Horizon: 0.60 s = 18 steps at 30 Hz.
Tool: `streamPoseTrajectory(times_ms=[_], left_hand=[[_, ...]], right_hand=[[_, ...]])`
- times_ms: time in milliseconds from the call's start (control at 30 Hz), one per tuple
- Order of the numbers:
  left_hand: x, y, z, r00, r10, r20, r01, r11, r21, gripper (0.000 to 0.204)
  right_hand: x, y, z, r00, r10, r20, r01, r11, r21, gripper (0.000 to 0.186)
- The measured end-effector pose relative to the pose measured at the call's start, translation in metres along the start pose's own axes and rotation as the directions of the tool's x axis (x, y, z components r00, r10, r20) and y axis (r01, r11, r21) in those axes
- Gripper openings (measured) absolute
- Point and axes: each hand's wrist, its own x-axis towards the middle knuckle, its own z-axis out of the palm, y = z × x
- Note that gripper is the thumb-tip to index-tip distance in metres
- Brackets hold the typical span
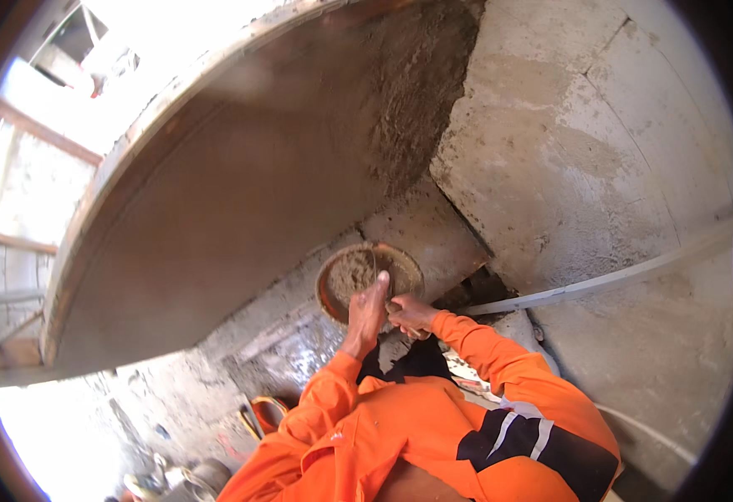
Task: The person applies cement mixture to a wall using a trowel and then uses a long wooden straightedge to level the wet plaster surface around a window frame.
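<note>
A round bucket (330, 303) with an orange-brown rim stands in front of me, holding wet grey-brown mortar (353, 273). Over its near side, my left hand (368, 308) reaches with its fingers stretched forward; part of them is hidden from view. Just right of it, my right hand (411, 315) is closed around a short handle. Whatever is at the handle's other end cannot be made out against the bucket. The two hands are very close together, both at the bucket's near rim.
A curved panel (241, 192) with smooth wet plaster rises ahead and left; its upper right is rougher. Concrete wall (567, 142) stands to the right. A pale strip (600, 278) slants out from it near a dark gap. An orange-rimmed item (268, 413) lies low at left.
</note>
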Motion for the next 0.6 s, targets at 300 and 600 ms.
streamPoseTrajectory(times_ms=[300,600], left_hand=[[0.011,-0.04,0.043,0.945,-0.263,-0.192,0.148,0.872,-0.466,0.036],[-0.037,-0.094,0.071,0.795,-0.43,-0.428,-0.088,0.615,-0.783,0.043]], right_hand=[[-0.077,0.012,-0.113,0.919,-0.393,-0.035,0.219,0.581,-0.784,0.03],[-0.111,-0.097,-0.165,0.97,-0.037,0.241,0.218,0.568,-0.793,0.022]])
